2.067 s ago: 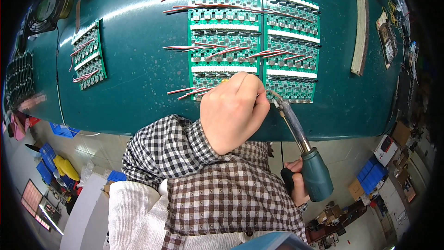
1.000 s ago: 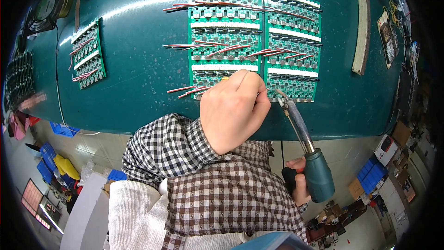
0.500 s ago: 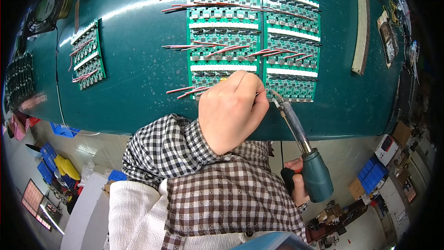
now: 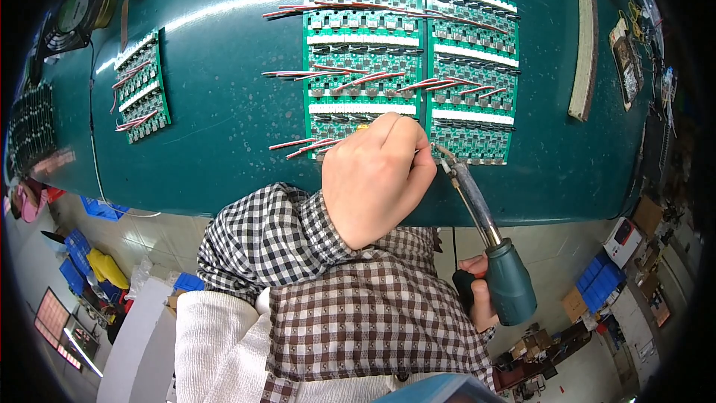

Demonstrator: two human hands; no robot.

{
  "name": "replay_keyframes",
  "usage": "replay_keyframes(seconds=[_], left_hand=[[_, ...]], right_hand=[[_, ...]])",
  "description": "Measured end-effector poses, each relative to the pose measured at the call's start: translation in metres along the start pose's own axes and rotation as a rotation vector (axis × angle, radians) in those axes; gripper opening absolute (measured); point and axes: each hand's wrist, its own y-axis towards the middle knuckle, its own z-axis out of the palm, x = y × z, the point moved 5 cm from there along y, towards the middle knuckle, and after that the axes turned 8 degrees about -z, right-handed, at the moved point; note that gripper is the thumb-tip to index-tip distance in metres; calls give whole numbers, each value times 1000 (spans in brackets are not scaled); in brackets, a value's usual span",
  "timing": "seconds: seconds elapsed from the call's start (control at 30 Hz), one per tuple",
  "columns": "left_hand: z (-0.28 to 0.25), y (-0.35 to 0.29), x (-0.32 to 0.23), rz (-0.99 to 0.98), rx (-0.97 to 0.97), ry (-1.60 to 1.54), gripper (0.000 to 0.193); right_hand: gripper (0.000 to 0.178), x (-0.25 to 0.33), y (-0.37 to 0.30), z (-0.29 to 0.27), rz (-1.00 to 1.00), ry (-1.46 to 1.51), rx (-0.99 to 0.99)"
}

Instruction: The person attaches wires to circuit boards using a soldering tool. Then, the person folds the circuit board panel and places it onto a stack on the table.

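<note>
left hand (image 4: 377, 179) pinches something hidden at the circuit boards (image 4: 409, 67)' 6 o'clock edge; right hand (image 4: 477, 295) grips the soldering iron (image 4: 485, 231). upper rows have wires, the bottom row seems unfinished.

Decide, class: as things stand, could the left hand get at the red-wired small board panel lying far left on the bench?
Probably yes: the left hand rests on the large panel, and only bare green bench shows between it and the small panel.

Circuit board panels (image 4: 409, 60) mid-table (image 4: 224, 104); smaller panel (image 4: 140, 86) left; fan (image 4: 74, 11), probably, far-left corner.
</note>
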Motion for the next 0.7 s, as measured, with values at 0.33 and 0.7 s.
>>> replay_keyframes(seconds=[0.33,0.7], left_hand=[[0,0,0,-3,-1,11,14],[0,-2,2,-6,-2,13,14]], right_hand=[[39,2,1,1,12,-41,1],[38,5,1,4,11,12,-19]])
